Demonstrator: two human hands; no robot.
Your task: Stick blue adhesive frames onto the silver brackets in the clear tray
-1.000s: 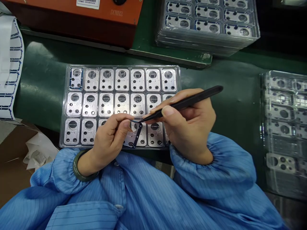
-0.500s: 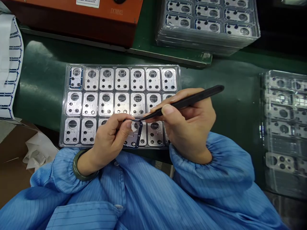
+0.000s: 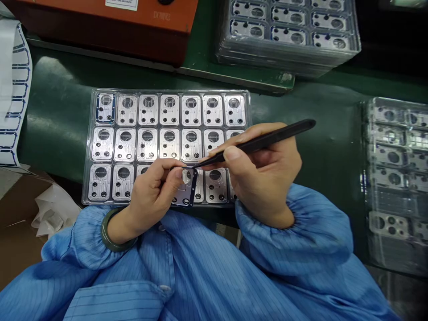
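Observation:
My left hand point(image 3: 155, 189) pinches a small metal plate point(image 3: 184, 194) with a dark blue border between thumb and fingers, above the near edge of a clear tray. Black tweezers point(image 3: 267, 139) lie in the closed grip of my right hand point(image 3: 267, 178), their tips at the plate's upper right corner. Below both hands, the clear plastic tray point(image 3: 87, 156) holds rows of similar silver plates with round holes. One tray plate point(image 3: 105, 108), at the far left corner, has a blue border. My hands cover part of the near row.
Left, a white sheet point(image 3: 22, 107) carries blue frame-shaped pieces, above a cardboard box point(image 3: 16, 240) with crumpled paper. An orange-brown case point(image 3: 100, 26) stands at the back. Stacked plate trays point(image 3: 284, 58) are back right; another clear tray point(image 3: 394, 196) lies at the right.
Almost nothing differs. Both hands keep the same grip, the tweezer tips stay at the plate's corner, and the whole view has shifted slightly.

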